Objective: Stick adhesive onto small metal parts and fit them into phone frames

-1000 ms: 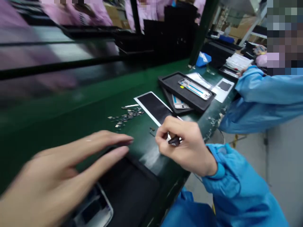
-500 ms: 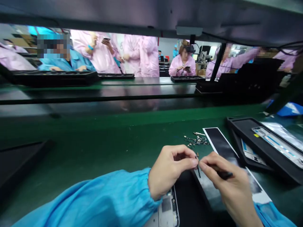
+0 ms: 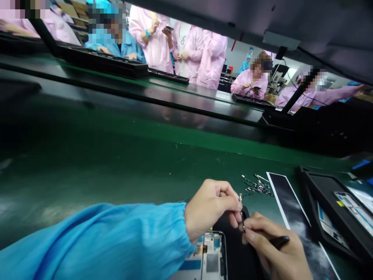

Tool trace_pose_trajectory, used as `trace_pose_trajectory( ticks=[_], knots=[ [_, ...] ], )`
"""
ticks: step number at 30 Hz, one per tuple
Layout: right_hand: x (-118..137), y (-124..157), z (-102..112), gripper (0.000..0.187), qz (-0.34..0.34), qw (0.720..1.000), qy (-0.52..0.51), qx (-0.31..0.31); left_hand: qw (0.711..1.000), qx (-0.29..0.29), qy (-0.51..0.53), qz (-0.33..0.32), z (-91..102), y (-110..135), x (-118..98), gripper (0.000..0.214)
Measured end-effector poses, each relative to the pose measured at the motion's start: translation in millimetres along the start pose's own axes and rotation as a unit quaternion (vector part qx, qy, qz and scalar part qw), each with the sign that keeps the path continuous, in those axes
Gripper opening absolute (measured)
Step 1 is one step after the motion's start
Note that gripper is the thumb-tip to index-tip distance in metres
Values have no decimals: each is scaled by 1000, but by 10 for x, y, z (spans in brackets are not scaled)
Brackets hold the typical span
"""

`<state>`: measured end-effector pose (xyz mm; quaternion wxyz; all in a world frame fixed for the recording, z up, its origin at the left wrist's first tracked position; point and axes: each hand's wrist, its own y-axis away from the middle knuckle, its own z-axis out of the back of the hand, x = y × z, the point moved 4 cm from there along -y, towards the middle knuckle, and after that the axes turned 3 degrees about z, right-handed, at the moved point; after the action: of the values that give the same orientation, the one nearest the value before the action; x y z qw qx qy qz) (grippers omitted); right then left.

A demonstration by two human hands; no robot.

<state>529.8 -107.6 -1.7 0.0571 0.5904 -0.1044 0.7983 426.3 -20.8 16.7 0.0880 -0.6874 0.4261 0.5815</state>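
Observation:
My left hand pinches a small dark flex cable by its upper part, thumb against fingers. My right hand is closed, with thumb and index finger at the cable's lower end. Tucked in the right hand is a slim black tool; its tip is hidden. Under my left wrist lies a silver phone frame, partly covered by the blue sleeve. A black tray extends beside it under the hands. Several loose flex cables lie in a pile beyond the hands.
Long black-and-white sheets lie right of the hands. Stacked black trays at the far right hold phone frames. A dark shelf hangs overhead. Across the bench, co-workers in pink and blue coats stand or sit.
My view has tilted and shifted, so the bench now slopes down to the right. The cable has turned little between my hands; my right fingertips have moved down to its lower end.

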Motion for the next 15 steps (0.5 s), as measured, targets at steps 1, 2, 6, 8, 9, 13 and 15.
trace_pose_trajectory(
  ticks=[1, 2, 6, 8, 9, 13, 15],
  knots=[
    [-14, -4, 2, 19, -6, 1000, -3, 3, 1000, -4, 4, 3, 9, -9, 2, 7],
    [-25, -8, 10, 18, -11, 1000, -7, 0, 1000, -8, 6, 5, 17, -16, 3, 7],
    [-37, -28, 29, 13, -7, 1000, -23, 11, 1000, -13, 10, 15, 37, -35, 9, 9],
    [-41, -33, 30, 12, -1, 999, -23, 24, 1000, -12, 13, 22, 41, -44, 13, 10],
    [-48, -35, 36, 11, -2, 999, -23, 23, 1000, -12, 14, 25, 42, -49, 12, 10],
    [-56, -34, 53, 9, -7, 1000, -23, 16, 999, -15, -1, 30, 44, -49, -5, 13],
    [-35, -32, 37, 7, -7, 1000, -21, 16, 1000, -19, -14, 21, 42, -28, -22, 14]
  ],
)
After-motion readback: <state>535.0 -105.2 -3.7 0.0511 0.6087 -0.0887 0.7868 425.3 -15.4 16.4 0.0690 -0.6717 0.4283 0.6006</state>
